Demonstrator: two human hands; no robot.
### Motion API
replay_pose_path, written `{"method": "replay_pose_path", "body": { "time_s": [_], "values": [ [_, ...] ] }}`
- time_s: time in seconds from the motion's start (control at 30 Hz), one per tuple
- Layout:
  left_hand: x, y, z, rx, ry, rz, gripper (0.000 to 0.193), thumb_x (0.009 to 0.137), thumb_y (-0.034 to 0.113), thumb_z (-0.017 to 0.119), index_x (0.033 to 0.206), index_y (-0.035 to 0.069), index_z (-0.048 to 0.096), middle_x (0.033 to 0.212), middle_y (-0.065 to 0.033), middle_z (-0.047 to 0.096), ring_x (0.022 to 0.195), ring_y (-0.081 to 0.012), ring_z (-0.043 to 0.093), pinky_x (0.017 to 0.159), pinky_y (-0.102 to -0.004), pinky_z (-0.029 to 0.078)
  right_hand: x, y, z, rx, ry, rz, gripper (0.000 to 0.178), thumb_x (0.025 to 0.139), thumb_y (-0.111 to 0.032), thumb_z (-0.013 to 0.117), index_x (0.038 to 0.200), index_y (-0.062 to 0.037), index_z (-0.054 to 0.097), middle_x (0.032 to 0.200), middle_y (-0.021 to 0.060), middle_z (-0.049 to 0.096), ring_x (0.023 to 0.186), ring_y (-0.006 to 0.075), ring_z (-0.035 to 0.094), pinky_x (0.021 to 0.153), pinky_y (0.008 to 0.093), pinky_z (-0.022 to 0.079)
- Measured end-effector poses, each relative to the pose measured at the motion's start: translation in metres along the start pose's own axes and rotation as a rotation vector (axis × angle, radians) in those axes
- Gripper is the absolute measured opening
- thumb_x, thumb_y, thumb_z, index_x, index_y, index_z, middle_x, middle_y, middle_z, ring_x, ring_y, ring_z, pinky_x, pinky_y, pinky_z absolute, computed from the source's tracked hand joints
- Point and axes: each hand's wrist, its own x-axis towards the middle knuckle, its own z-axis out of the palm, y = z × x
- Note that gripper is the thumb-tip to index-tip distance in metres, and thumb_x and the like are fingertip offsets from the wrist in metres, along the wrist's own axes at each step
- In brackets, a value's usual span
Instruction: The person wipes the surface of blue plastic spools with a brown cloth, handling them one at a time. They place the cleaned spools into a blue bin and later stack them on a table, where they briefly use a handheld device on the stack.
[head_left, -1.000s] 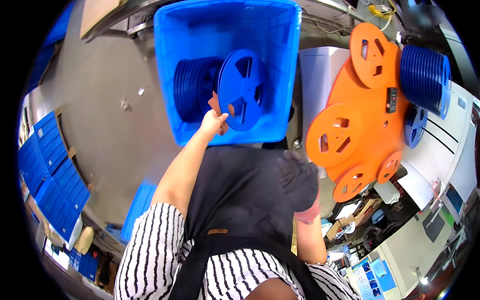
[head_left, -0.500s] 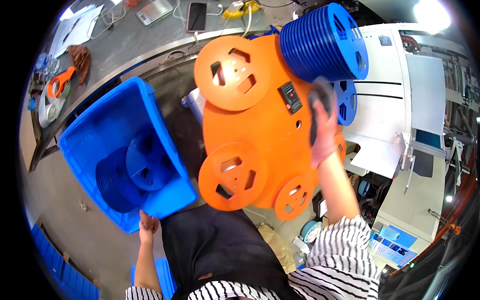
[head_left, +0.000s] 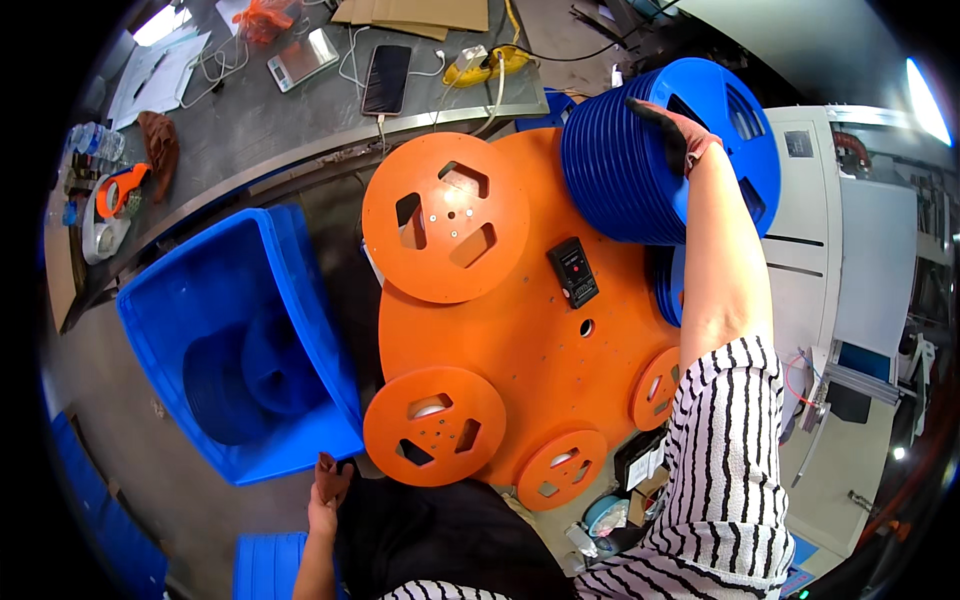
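The right hand [head_left: 682, 138], in a glove with dark palm, lies against the rim of the stack of blue reels [head_left: 615, 170], which stands at about two o'clock of the view, over the edge of the orange plate [head_left: 490, 345]. Its fingers reach over the nearest flange and seem close together; whether they pinch it, I cannot tell. The left hand [head_left: 328, 488] is at seven o'clock, just beside the blue bin [head_left: 290, 245]; its fingers are loosely bent, the thumb is apart from them, and I see nothing held between.

As I judge, the work is only partly done. In the bin, at nine o'clock, some dark-blue reels [head_left: 222, 390] already lie, with much free room above them. The stack under the right hand is not in the bin, and a further blue reel [head_left: 670, 285] shows below it, at three o'clock, so these are probably what is left. The orange disc [head_left: 420, 170] at eleven o'clock carries no reel.
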Motion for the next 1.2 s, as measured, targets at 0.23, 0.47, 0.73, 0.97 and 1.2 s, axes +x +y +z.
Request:
{"method": "replay_pose_path", "body": {
  "time_s": [0.23,0.47,0.73,0.97,1.2],
  "values": [
    [-0.022,-0.008,0.006,-0.198,0.104,-0.076,0.061,0.082,-0.007,0.040,0.142,0.006,0.040,0.136,-0.0073,0.050,0.126,-0.0223,0.049,0.103,-0.0322,0.040,-0.025,-0.004,0.036,-0.391,0.094,0.225,0.048,0.085,-0.031,0.067,0.130,-0.0162,0.059,0.134,0.0108,0.056,0.126,0.0191,0.050,0.107,0.0388,0.040],
    [-0.030,0.005,-0.003,-0.299,0.003,0.057,0.062,0.080,-0.008,0.041,0.140,0.005,0.042,0.138,-0.0097,0.049,0.127,-0.0222,0.048,0.107,-0.0323,0.036,0.004,0.084,0.023,-0.641,0.196,0.170,0.074,0.067,-0.021,0.085,0.129,0.0014,0.052,0.130,0.0164,0.057,0.121,0.0278,0.052,0.097,0.0485,0.043],
    [-0.051,-0.012,-0.053,-0.260,0.100,-0.092,0.060,0.085,-0.003,0.040,0.144,0.009,0.040,0.132,-0.0063,0.053,0.123,-0.0188,0.051,0.101,-0.0293,0.040,-0.129,0.129,0.076,-0.825,0.362,-0.078,0.055,0.067,-0.023,0.074,0.119,-0.0069,0.063,0.100,0.0165,0.069,0.093,0.0306,0.067,0.078,0.0417,0.054],
    [-0.058,-0.033,-0.107,-0.296,0.036,-0.032,0.063,0.088,-0.002,0.040,0.148,0.013,0.033,0.131,-0.0052,0.052,0.113,-0.0155,0.055,0.083,-0.0239,0.044,-0.303,0.125,0.156,-0.617,0.384,-0.277,0.041,0.071,-0.014,0.069,0.111,-0.0051,0.064,0.090,0.0101,0.068,0.076,0.0194,0.065,0.070,0.0325,0.050],
    [-0.079,0.020,-0.161,-0.205,0.093,0.069,0.064,0.090,0.003,0.045,0.150,0.020,0.029,0.139,-0.0036,0.044,0.123,-0.0180,0.048,0.103,-0.0328,0.039,-0.488,0.144,0.256,0.541,-0.076,-0.168,0.049,0.081,-0.005,0.058,0.128,0.0015,0.048,0.112,0.0149,0.061,0.103,0.0277,0.061,0.094,0.0383,0.047]
  ]
}}
